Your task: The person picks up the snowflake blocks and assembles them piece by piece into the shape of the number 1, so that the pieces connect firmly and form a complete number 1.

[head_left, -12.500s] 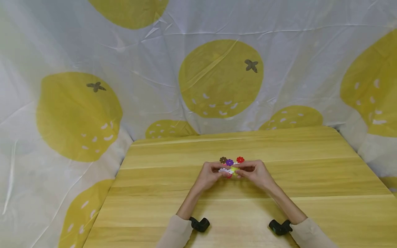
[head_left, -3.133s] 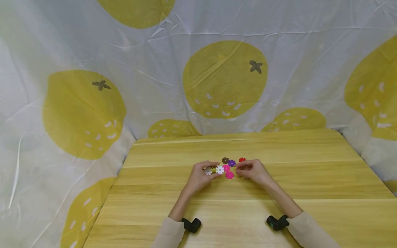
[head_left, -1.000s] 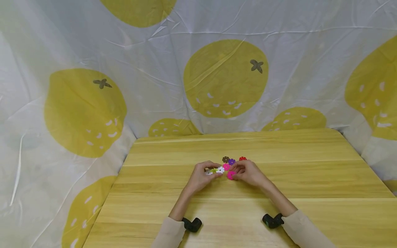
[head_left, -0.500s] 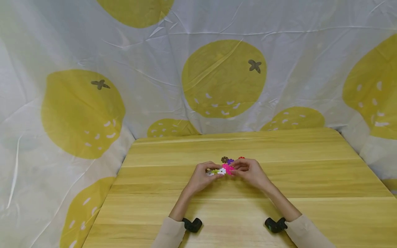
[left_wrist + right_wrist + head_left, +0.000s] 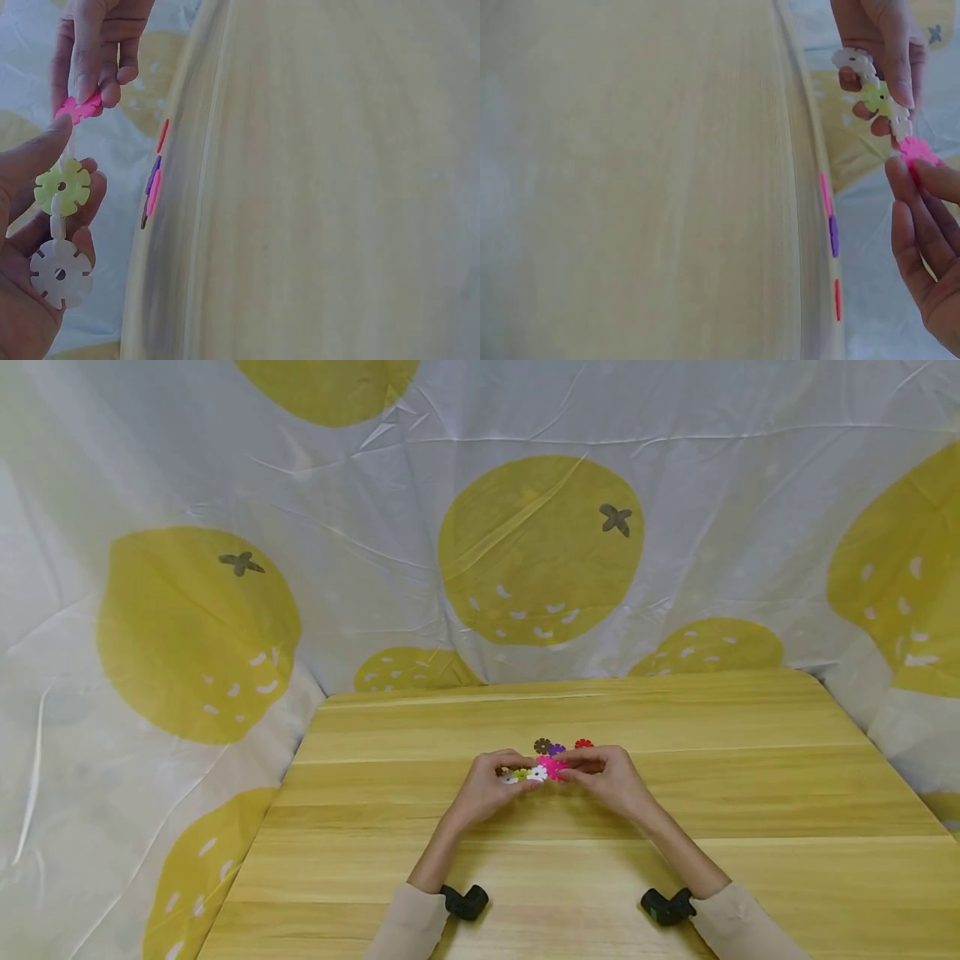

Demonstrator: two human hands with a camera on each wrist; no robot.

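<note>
My left hand (image 5: 480, 785) holds a chain of slotted plastic snowflake discs between thumb and fingers. In the left wrist view the chain shows a white disc (image 5: 61, 274) at the bottom, a yellow-green disc (image 5: 62, 187) above it, and white discs seen edge-on between. My right hand (image 5: 615, 781) pinches a bright pink snowflake disc (image 5: 917, 150) between thumb and index finger. That pink disc meets the white disc (image 5: 900, 120) at the chain's end, slots close together. My left thumb (image 5: 49, 154) presses near this joint and partly hides it.
On the wooden table (image 5: 675, 877), just beyond my hands, lie a brown disc (image 5: 542, 746), a purple disc (image 5: 556, 750), a red disc (image 5: 583, 743) and another pink disc (image 5: 825, 193). A lemon-print cloth (image 5: 360, 552) hangs behind the table.
My right hand has picked up the nearer pink disc from the table and moved it left to the chain's end. Earlier, both hands were on the chain near a yellow-green disc.
</note>
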